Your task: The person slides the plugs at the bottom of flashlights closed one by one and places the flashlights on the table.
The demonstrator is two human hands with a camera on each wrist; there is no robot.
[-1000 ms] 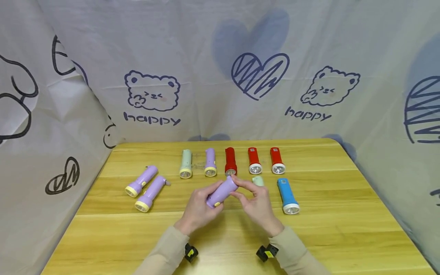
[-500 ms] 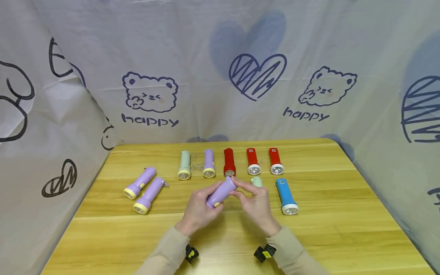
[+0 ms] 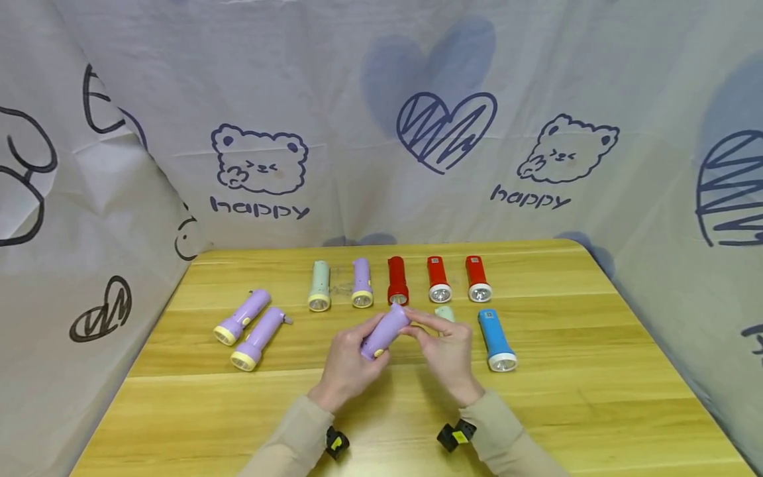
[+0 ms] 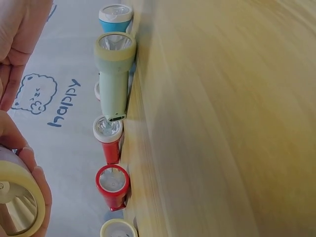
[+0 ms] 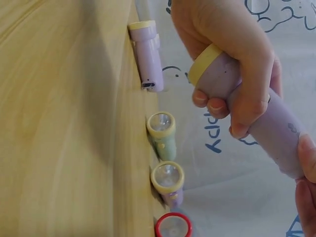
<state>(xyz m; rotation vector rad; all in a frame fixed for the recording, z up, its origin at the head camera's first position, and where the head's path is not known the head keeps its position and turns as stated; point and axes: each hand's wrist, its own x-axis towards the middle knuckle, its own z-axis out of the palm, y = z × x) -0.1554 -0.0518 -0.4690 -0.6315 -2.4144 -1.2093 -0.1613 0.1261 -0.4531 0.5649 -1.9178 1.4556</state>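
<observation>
A purple flashlight (image 3: pixel 385 332) is held above the table, tilted with its tail up and to the right in the head view. My left hand (image 3: pixel 347 363) grips its head end; the yellow lens rim (image 4: pixel 35 192) shows in the left wrist view. At the tail end, my right hand (image 3: pixel 450 354) pinches with thumb and forefinger; the right wrist view shows its fingertips (image 5: pixel 308 157) against the purple body. Behind that hand, a pale green flashlight (image 3: pixel 444 313) is partly hidden. A blue flashlight (image 3: pixel 495 338) lies to the right.
Along the back of the wooden table (image 3: pixel 596 371) lie a green flashlight (image 3: pixel 320 281), a purple one (image 3: pixel 361 281) and several red flashlights (image 3: pixel 439 275). Two purple flashlights (image 3: pixel 262 334) lie side by side at left. A printed cloth (image 3: pixel 357 132) hangs behind.
The held flashlight has tipped slightly more upright, and my left hand has shifted a little to the right. My right fingers have moved slightly on its tail end. The other flashlights stay put.
</observation>
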